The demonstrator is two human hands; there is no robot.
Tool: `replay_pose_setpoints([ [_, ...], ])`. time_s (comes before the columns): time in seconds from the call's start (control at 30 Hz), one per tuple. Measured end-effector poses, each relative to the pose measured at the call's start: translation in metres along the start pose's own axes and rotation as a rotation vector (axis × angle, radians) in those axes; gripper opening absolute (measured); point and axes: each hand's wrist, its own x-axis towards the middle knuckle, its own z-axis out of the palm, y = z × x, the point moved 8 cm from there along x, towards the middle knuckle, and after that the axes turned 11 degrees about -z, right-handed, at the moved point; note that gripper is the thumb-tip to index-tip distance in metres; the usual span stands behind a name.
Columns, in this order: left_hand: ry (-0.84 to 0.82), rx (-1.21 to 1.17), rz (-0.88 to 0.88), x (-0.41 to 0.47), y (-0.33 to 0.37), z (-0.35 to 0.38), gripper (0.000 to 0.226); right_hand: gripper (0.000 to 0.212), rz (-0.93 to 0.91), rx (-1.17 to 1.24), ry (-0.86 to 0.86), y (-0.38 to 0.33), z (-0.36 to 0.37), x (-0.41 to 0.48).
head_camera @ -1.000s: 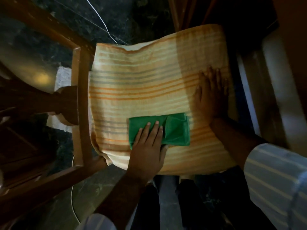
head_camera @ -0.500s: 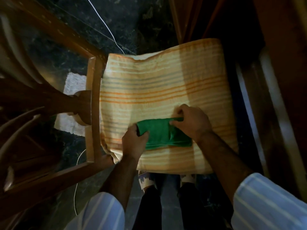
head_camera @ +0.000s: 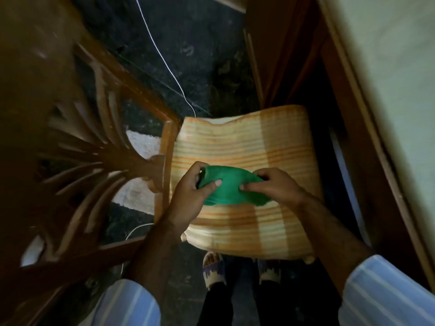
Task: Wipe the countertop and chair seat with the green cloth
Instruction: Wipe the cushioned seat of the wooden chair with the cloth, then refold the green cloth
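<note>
The green cloth (head_camera: 229, 189) is bunched between both hands, above the middle of the chair seat (head_camera: 244, 222); whether its lower edge touches the seat cannot be told. The left hand (head_camera: 191, 191) grips the cloth's left end, thumb laid across the top and fingers curled round the far side. The right hand (head_camera: 275, 185) grips the right end, thumb pressed onto the cloth and fingers wrapped over its edge. Both hands are closed on the fabric, with a short span of cloth bulging between them.

The seat is covered with an orange and cream striped towel (head_camera: 270, 147), rumpled along its far edge. To the left of the seat rises the carved wooden chair back (head_camera: 77, 147), blurred, with curved slats fanning outward. Through its gaps shows a pale mat (head_camera: 141, 144) lying on the dark floor (head_camera: 195, 55). A thin white cord (head_camera: 164, 64) runs across that floor toward the seat's far left corner. To the right stands a wooden frame (head_camera: 348, 128), and beyond it a pale surface (head_camera: 388, 67). Striped light blue sleeves (head_camera: 381, 295) cover both forearms near the bottom edge, and sandalled feet (head_camera: 213, 271) stand below the seat's near edge.
</note>
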Motion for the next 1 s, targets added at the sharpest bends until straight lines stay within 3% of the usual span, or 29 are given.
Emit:
replay_pose_setpoints([
  [0.1,0.06,-0.042,0.037,-0.022,0.045,-0.02,0.019,0.02,-0.059,0.047,-0.02,-0.04,-0.011,-0.007],
  [0.2,0.188,-0.088,0.08,-0.047,0.088,-0.044,0.025,0.022,-0.128,0.14,-0.03,-0.086,-0.022,-0.016],
  [0.3,0.39,-0.087,0.116,-0.081,0.124,-0.078,0.02,0.024,-0.182,0.392,-0.046,-0.131,-0.023,-0.028],
  [0.43,0.617,0.214,0.168,-0.126,0.18,-0.124,0.017,0.036,-0.239,0.668,-0.069,-0.183,-0.006,-0.037],
  [0.57,0.686,0.564,0.171,-0.149,0.237,-0.158,0.023,0.031,-0.253,0.787,0.002,-0.223,0.031,-0.031],
  [0.73,0.797,0.985,0.333,-0.162,0.299,-0.18,0.04,0.037,-0.196,0.918,0.088,-0.259,0.09,-0.012],
  [0.87,0.801,1.083,0.382,-0.153,0.304,-0.199,0.037,0.026,-0.162,0.976,0.139,-0.268,0.133,0.006],
  [0.93,0.804,1.091,0.379,-0.145,0.297,-0.211,0.035,0.038,-0.142,0.946,0.141,-0.268,0.152,0.015],
  [1.0,0.811,1.088,0.391,-0.136,0.292,-0.22,0.034,0.052,-0.23,0.732,0.237,-0.274,0.155,0.018],
])
